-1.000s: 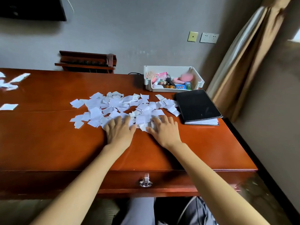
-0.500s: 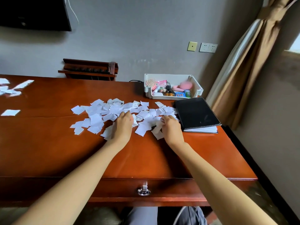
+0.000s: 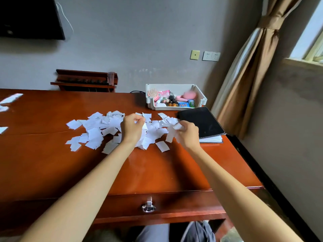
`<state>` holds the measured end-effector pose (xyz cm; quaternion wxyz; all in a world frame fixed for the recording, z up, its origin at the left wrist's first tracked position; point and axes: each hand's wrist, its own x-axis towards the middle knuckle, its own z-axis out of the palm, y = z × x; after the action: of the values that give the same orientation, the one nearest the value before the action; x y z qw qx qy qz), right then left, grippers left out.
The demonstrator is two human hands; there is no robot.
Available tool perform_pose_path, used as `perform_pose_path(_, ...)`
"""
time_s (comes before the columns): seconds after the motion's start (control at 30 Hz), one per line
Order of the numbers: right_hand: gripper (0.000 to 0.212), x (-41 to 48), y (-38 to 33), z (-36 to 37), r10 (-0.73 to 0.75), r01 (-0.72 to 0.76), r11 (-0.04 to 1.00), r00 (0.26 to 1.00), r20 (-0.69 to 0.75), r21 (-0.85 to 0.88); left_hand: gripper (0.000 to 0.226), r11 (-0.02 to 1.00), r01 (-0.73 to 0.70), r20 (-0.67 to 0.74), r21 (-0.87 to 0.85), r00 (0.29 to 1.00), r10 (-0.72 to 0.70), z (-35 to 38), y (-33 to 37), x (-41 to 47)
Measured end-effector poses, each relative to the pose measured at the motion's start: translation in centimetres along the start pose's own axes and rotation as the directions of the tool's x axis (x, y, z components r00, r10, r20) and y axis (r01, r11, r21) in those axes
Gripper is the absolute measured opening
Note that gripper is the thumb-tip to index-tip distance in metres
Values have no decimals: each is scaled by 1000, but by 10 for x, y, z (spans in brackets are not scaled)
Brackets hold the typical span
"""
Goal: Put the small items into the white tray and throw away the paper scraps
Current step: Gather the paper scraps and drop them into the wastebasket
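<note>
Fingers of left hand (image 3: 132,128) and right hand (image 3: 187,135) clutch paper scraps (image 3: 94,133) beside black folder (image 3: 202,121).

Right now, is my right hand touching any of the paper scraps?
Touching. The head view shows the right hand with its fingers curled round a bunch of paper scraps, which stick out from its grip.

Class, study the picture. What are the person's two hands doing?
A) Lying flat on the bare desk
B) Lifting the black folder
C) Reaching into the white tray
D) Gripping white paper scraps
D: the left hand and the right hand each have fingers curled round paper scraps taken from the heap on the desk.
</note>
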<state>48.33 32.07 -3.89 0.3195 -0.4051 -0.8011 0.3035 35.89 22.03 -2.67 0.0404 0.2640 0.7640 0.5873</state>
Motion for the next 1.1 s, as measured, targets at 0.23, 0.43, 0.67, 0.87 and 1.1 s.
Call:
perform_pose_path(0.23, 28, -5, -6, -32, -14, 16, 1000, 997, -81, 21, 11, 979, -15, 31, -206, 999, 22, 18, 37, -7)
perform_pose_path(0.43, 29, -22, 8, -35, 6, -6, 1000, 1000, -27, 5, 23, 968, 102, 40, -231, 995, -95, 34, 35, -18)
perform_pose_path(0.67, 18, -36, 24, -58, -11, 16, 999, 994, -111, 40, 23, 957, 142, 87, -253, 989, -123, 60, 46, -43)
perform_pose_path(0.87, 30, -45, 66, -140, 70, -52, 997, 936, -344, 63, 20, 936, 101, 222, -336, 975, -25, 133, 109, -92)
perform_pose_path(1.1, 16, -104, 162, -224, 192, -205, 978, 851, -490, 27, 16, 915, 198, 531, -352, 847, 21, 242, 139, -200)
